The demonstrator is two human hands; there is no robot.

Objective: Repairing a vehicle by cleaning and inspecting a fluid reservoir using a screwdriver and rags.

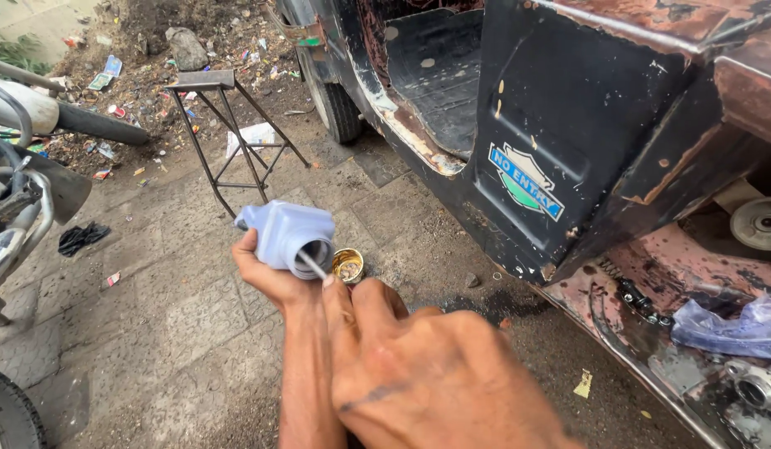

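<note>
You have one view only, from your head, tilted down and forward over paved ground [152, 333]. It sits close to your right hand [435, 374], which fills the lower centre. The black vehicle body [568, 108] runs along the right side; a metal stand [227, 125] stands farther off, upper left.

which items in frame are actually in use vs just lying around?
In use:
- left hand holding grey plastic bottle
- right hand with thin rod at the bottle mouth
- small gold cap, just beyond the fingers

Lying about:
- metal stand
- black rag
- blue plastic bag
- litter
</note>
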